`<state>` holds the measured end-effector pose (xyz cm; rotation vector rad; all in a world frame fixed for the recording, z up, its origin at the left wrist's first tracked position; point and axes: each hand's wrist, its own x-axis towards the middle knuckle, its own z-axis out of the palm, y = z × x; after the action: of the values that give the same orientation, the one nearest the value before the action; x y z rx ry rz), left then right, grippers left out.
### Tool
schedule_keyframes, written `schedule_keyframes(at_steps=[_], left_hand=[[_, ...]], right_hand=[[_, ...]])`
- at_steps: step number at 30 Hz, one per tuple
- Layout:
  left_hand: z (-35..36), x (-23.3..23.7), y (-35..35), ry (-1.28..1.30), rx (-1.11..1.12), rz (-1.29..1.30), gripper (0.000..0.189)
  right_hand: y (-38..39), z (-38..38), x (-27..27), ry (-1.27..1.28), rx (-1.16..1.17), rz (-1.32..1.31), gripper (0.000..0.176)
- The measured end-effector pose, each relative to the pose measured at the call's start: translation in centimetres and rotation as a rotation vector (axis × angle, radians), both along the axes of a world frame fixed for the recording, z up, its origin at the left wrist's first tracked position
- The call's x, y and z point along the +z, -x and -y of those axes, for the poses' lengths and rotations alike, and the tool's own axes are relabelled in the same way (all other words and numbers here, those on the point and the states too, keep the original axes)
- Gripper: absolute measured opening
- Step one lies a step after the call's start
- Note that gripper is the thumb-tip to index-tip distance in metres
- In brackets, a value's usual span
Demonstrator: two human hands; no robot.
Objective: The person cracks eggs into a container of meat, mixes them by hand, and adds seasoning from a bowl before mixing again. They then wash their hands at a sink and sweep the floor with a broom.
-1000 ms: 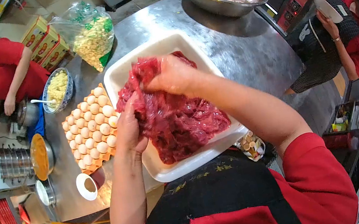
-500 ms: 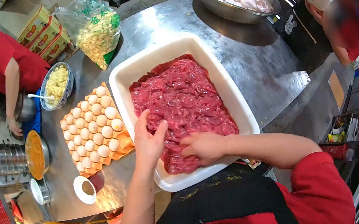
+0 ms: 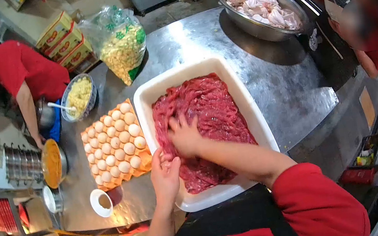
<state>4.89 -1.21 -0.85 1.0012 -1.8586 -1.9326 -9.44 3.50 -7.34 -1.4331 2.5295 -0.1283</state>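
A white plastic tub (image 3: 262,131) holds a mass of dark red, wet-looking raw meat strips (image 3: 212,109). My right hand (image 3: 186,137) is pressed into the left part of the meat with its fingers spread; their tips are partly sunk among the strips. At the tub's left rim, my left hand (image 3: 165,175) touches the edge beside the meat, its fingers loosely bent and the thumb apart from them. A tray of eggs (image 3: 117,143) lies just left of the tub. Near its lower corner stands a small white cup (image 3: 100,203) with brown contents.
On the metal table (image 3: 186,35) are a bag of pale yellow pieces (image 3: 122,47), a patterned bowl of yellow mash (image 3: 79,96) with a white spoon, and a steel basin of raw poultry (image 3: 263,7). One person (image 3: 27,69) works at left, another (image 3: 367,37) at right.
My right hand has moved up and left through the meat, spreading its fingers. My left hand has drawn back from the meat to the rim. The meat surface looks smoother; the view has shifted.
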Motion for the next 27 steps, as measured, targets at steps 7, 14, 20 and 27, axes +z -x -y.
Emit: schedule_keyframes(at_steps=[7,14,20,27], left_hand=[[1.6,-0.3,0.5,1.052,0.037,0.178,0.056],[2.5,-3.2,1.0,0.925,0.091,0.235,0.030],[2.4,-3.0,1.0,0.882,0.101,0.217,0.025],[2.7,-3.3,0.8,0.870,0.075,0.141,0.022]], right_hand=[[-0.9,-14.0,5.1,-0.137,0.393,0.264,0.050],[13.3,-8.6,1.7,0.304,-0.263,0.163,0.075],[11.5,0.8,1.1,-0.125,-0.267,0.202,0.061],[-1.1,-10.5,4.2,0.052,0.326,0.454,0.053]])
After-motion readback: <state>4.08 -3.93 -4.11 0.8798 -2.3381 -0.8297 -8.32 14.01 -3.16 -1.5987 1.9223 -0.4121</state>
